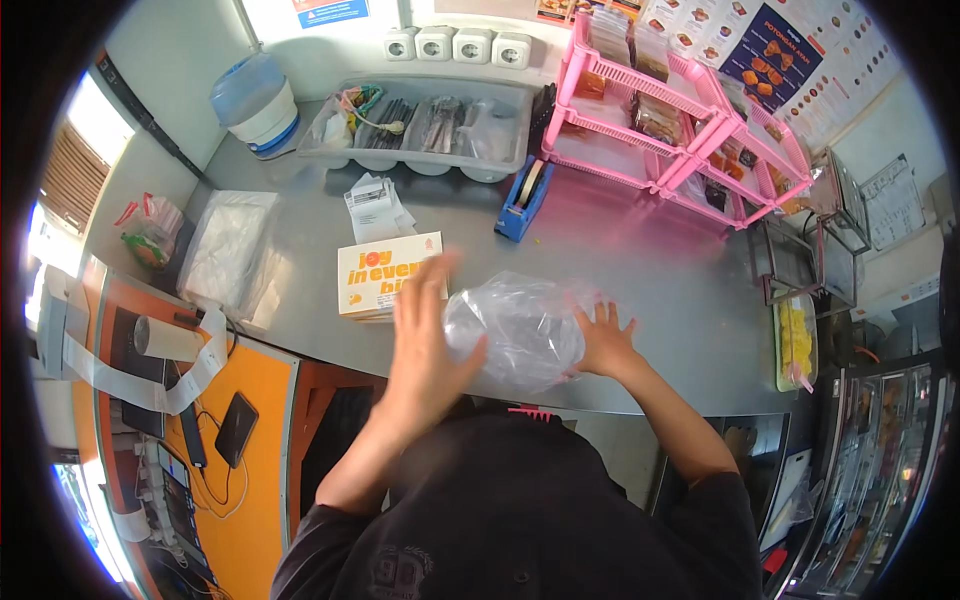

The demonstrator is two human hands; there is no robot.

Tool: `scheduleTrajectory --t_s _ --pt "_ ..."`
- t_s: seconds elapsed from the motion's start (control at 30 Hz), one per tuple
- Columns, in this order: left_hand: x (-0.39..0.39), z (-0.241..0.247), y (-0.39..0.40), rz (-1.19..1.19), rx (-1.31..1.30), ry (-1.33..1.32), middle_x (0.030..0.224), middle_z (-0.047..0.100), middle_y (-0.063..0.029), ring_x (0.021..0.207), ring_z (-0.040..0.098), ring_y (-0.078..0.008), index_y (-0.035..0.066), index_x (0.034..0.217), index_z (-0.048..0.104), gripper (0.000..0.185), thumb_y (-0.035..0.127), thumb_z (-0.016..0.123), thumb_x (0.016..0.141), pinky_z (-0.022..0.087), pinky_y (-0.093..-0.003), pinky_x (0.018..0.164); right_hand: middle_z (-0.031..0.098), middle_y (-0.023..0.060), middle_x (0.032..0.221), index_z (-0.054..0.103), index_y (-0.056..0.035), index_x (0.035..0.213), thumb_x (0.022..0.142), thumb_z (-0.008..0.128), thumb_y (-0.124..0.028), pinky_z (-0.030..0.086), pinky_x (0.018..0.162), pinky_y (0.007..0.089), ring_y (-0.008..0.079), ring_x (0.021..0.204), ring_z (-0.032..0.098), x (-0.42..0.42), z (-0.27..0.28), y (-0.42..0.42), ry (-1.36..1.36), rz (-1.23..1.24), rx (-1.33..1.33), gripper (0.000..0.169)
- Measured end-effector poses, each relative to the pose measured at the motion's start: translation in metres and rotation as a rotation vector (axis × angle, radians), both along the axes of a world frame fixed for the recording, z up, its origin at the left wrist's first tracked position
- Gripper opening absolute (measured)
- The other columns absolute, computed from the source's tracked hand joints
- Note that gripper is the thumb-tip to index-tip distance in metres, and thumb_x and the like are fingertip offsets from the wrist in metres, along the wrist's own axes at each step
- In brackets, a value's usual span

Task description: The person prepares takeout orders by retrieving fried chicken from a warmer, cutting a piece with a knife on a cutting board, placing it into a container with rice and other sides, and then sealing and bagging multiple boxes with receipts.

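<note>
A crinkled clear plastic bag (517,330) lies puffed out near the front edge of the steel counter (660,300). My right hand (606,341) rests against the bag's right end, its fingers spread. On the other side, my left hand (424,337) is raised and blurred by motion, with fingers and thumb apart and nothing between them. Partly covered by that hand is a white and yellow printed carton (367,277), lying flat. Printed paper slips (375,206) sit just behind the carton.
Behind stand a grey cutlery tray (360,159), a blue tape dispenser (525,199) and pink stacked racks (615,124) with packets. Left are packed white plastic bags (229,247) and an orange desk (259,465) holding a phone (236,429). A yellow-filled container (795,341) is right.
</note>
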State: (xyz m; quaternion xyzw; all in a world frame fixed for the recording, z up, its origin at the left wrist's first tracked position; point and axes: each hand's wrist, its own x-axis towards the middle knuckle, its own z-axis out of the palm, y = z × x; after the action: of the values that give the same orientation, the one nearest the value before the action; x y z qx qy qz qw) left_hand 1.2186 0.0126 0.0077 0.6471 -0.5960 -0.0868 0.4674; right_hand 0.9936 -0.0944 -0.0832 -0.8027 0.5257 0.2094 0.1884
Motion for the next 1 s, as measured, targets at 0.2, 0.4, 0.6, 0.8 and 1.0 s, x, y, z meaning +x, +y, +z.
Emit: scheduleTrajectory --t_s 0.2,0.4,0.6,0.8,1.0 --pt "-0.040 -0.146 -0.051 -0.610 0.747 -0.390 0.102 0.061 -0.0151 0.095 0.059 -0.0340 0.008 0.115 0.051 0.049 0.007 0.068 0.068 0.046 -0.0402 0.083 0.009 0.0214 0.149 0.012 -0.0274 0.144 0.048 0.083 -0.050 0.011 0.097 0.0731 0.0427 0.137 0.007 0.008 -0.017 0.005 0.127 0.141 -0.088 0.121" --pt "-0.018 -0.168 -0.057 -0.615 0.944 -0.452 0.106 0.060 -0.0188 0.100 0.058 -0.0347 0.007 0.127 0.043 0.079 0.020 0.079 0.059 0.045 -0.0410 0.087 0.051 0.0198 0.123 0.046 -0.0141 0.126 0.070 0.072 -0.032 0.045 0.085 0.0484 0.0360 0.108 0.053 0.001 -0.006 0.011 0.158 0.061 0.050 0.064" --pt "-0.020 -0.158 -0.055 -0.715 0.924 -0.512 0.115 0.056 -0.0229 0.108 0.054 -0.0357 0.003 0.133 0.034 0.101 0.030 0.085 0.050 0.042 -0.0431 0.093 0.055 0.0240 0.102 0.054 0.0003 0.105 0.080 0.059 -0.024 0.046 0.076 0.0432 0.0406 0.094 0.055 0.068 -0.051 0.015 -0.598 0.082 0.260 0.035" --pt "0.008 -0.197 -0.037 -0.585 0.882 -0.508 0.106 0.059 -0.0235 0.099 0.056 -0.0374 -0.005 0.106 0.055 0.074 0.047 0.077 0.059 0.042 -0.0435 0.089 0.050 0.0230 0.119 0.046 -0.0021 0.123 0.066 0.072 -0.043 0.030 0.100 0.0453 0.0384 0.117 0.042 0.026 -0.107 0.003 -0.338 0.181 -0.245 0.075" --pt "-0.001 -0.168 -0.039 -0.569 1.124 -0.293 0.088 0.064 -0.0238 0.084 0.061 -0.0347 -0.007 0.075 0.065 0.074 0.066 0.055 0.074 0.045 -0.0456 0.079 0.038 0.0236 0.134 0.041 -0.0101 0.131 0.055 0.079 -0.043 0.028 0.104 0.0456 0.0397 0.128 0.031 -0.020 -0.043 -0.027 -0.091 0.335 -0.010 0.092"
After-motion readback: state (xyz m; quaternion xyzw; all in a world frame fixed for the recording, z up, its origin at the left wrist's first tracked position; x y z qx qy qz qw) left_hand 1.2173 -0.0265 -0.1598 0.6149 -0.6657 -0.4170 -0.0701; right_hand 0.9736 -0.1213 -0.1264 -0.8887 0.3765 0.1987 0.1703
